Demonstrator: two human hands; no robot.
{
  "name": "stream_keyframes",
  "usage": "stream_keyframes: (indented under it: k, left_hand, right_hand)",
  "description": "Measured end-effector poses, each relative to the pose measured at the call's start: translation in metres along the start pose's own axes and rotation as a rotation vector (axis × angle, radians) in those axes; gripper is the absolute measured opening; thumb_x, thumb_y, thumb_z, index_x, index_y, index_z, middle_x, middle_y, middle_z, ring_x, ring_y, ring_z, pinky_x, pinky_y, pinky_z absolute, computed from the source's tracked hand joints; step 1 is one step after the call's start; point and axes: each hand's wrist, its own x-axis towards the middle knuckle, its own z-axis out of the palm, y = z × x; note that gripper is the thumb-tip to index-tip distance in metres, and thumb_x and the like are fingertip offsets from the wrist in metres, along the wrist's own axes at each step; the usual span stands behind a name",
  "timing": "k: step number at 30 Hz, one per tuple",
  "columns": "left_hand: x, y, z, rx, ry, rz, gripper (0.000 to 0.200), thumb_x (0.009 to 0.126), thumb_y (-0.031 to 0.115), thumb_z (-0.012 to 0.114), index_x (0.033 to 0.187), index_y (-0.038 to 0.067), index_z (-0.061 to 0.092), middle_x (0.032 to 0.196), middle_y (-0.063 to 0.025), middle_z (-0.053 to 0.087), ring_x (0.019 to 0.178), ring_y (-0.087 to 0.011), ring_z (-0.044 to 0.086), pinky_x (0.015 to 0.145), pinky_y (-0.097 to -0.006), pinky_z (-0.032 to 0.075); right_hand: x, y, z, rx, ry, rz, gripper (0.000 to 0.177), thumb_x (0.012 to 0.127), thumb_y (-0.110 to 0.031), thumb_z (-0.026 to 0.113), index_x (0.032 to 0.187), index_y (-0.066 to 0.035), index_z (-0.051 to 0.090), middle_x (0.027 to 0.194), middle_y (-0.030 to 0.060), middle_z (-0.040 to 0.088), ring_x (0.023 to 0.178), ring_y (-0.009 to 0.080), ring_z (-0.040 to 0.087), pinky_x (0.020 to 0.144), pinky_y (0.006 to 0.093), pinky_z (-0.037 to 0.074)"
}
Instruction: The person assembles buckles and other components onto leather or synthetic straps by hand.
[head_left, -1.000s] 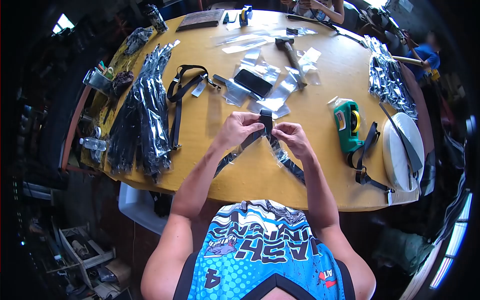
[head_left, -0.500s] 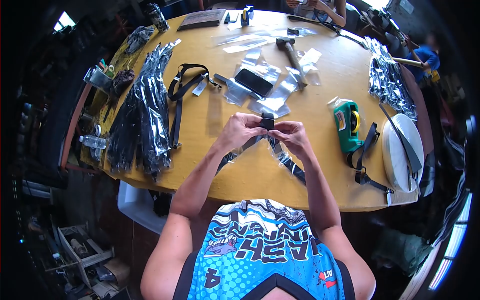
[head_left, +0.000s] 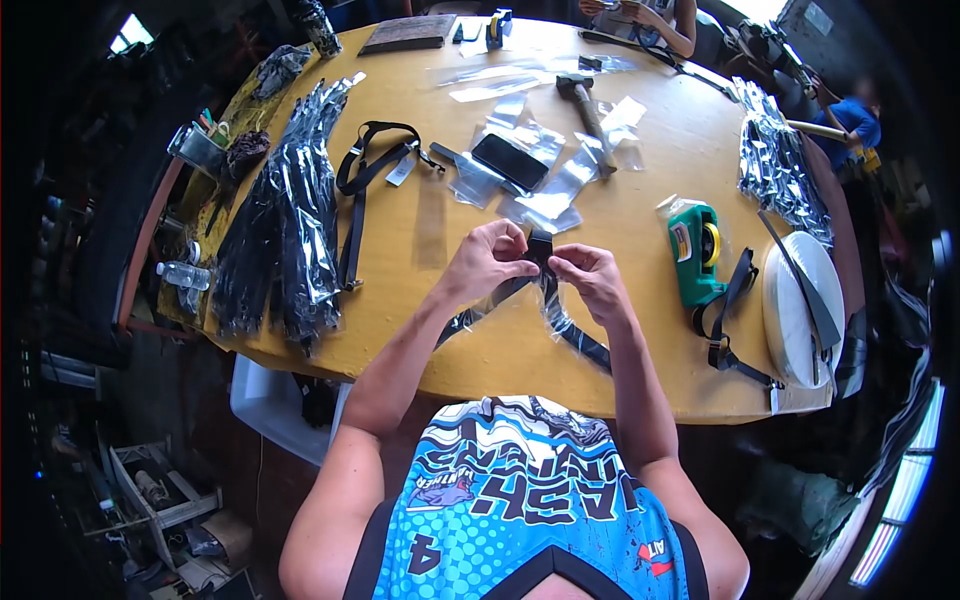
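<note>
Both hands of the person are close together over the bench, which is covered with a yellow cloth. Between them is the black strap, folded at its top. The right hand pinches the strap with the thumb and forefinger. The left hand has its thumb at the opposite edge of the strap and its fingers bent, with a narrow gap under the forefinger; whether it grips firmly, one cannot tell. From the hands, two lengths of the strap spread down toward the person, partly in shiny clear plastic.

Just beyond the hands, clear plastic bags lie scattered, with a smartphone on them and a hammer near it. To the left of the hands lies a loose strap with a white tag, and farther left a pile of black packed straps. To the right of the hands stands a green tape dispenser, and farther right there is a large white roll.
</note>
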Motion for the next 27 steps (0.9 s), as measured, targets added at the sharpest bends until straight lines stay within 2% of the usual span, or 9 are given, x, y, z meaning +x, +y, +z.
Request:
stream_keyframes:
  k: [5,7,8,13,20,22,23,25,27]
  left_hand:
    - [-0.003,-0.012,0.007,-0.036,0.018,0.039,0.020,0.070,0.005,0.075,0.081,0.003,0.059,0.078,-0.0033,0.063,0.069,-0.0082,0.059,0.064,-0.0214,0.049]
    - [-0.008,-0.011,0.019,0.357,0.293,0.431,0.016,0.067,0.008,0.076,0.078,0.003,0.065,0.082,-0.0073,0.063,0.077,-0.0143,0.061,0.068,-0.0265,0.049]
    - [-0.009,-0.015,0.025,0.576,0.434,0.561,0.019,0.065,0.013,0.077,0.079,0.004,0.068,0.084,-0.0099,0.061,0.082,-0.0214,0.059,0.071,-0.0316,0.048]
    - [-0.024,-0.018,0.051,0.699,0.556,0.494,0.027,0.065,0.018,0.077,0.085,0.003,0.067,0.079,-0.0090,0.058,0.076,-0.0246,0.056,0.066,-0.0348,0.046]
    - [-0.018,-0.032,0.063,0.628,0.630,0.452,0.017,0.071,0.010,0.071,0.085,0.001,0.067,0.078,-0.0115,0.061,0.072,-0.0250,0.060,0.065,-0.0334,0.048]
    - [-0.017,-0.030,0.065,0.386,0.608,0.239,0.014,0.075,0.009,0.069,0.085,0.000,0.067,0.077,-0.0104,0.065,0.068,-0.0192,0.063,0.063,-0.0286,0.050]
    - [-0.016,-0.031,0.064,0.386,0.608,0.238,0.014,0.075,0.009,0.069,0.085,0.000,0.067,0.077,-0.0104,0.065,0.068,-0.0192,0.063,0.063,-0.0286,0.050]
    - [-0.014,-0.035,0.059,0.188,0.546,0.073,0.012,0.078,0.009,0.067,0.085,0.000,0.067,0.076,-0.0091,0.067,0.067,-0.0132,0.064,0.063,-0.0243,0.050]
    - [-0.011,-0.039,0.055,0.135,0.521,0.050,0.012,0.079,0.010,0.067,0.085,-0.001,0.066,0.074,-0.0090,0.067,0.069,-0.0114,0.064,0.064,-0.0232,0.050]
  right_hand:
    - [0.005,0.008,-0.003,-0.013,-0.021,0.017,0.020,0.083,-0.012,0.064,0.095,0.005,0.061,0.083,0.0054,0.064,0.072,0.0081,0.058,0.067,0.0211,0.046]
    - [0.008,0.011,-0.004,0.035,0.003,0.027,0.020,0.083,-0.011,0.063,0.095,0.005,0.060,0.083,0.0048,0.064,0.072,0.0077,0.058,0.065,0.0208,0.046]
    - [0.008,0.015,-0.004,0.034,0.000,0.028,0.020,0.083,-0.011,0.063,0.095,0.005,0.060,0.083,0.0048,0.064,0.072,0.0077,0.058,0.065,0.0208,0.046]
    - [0.011,0.026,0.000,0.125,0.108,0.042,0.019,0.083,-0.011,0.063,0.094,0.004,0.059,0.081,0.0034,0.062,0.070,0.0072,0.056,0.064,0.0199,0.045]
    - [0.012,0.034,0.006,0.146,0.172,-0.010,0.020,0.083,-0.011,0.064,0.095,0.004,0.058,0.083,0.0040,0.061,0.073,0.0079,0.056,0.066,0.0202,0.045]
    - [0.012,0.038,0.005,0.157,0.168,-0.015,0.021,0.083,-0.010,0.064,0.097,0.004,0.057,0.085,0.0048,0.061,0.076,0.0087,0.056,0.068,0.0206,0.045]
    - [0.012,0.040,0.005,0.157,0.168,-0.014,0.021,0.083,-0.010,0.064,0.097,0.004,0.057,0.085,0.0048,0.061,0.076,0.0087,0.056,0.068,0.0206,0.045]
    - [0.012,0.041,0.008,0.113,0.159,-0.056,0.022,0.083,-0.009,0.064,0.098,0.004,0.056,0.086,0.0047,0.061,0.079,0.0090,0.056,0.070,0.0208,0.045]
    - [0.011,0.042,0.008,0.116,0.159,-0.059,0.022,0.083,-0.009,0.064,0.098,0.004,0.055,0.087,0.0045,0.060,0.079,0.0089,0.056,0.069,0.0208,0.045]
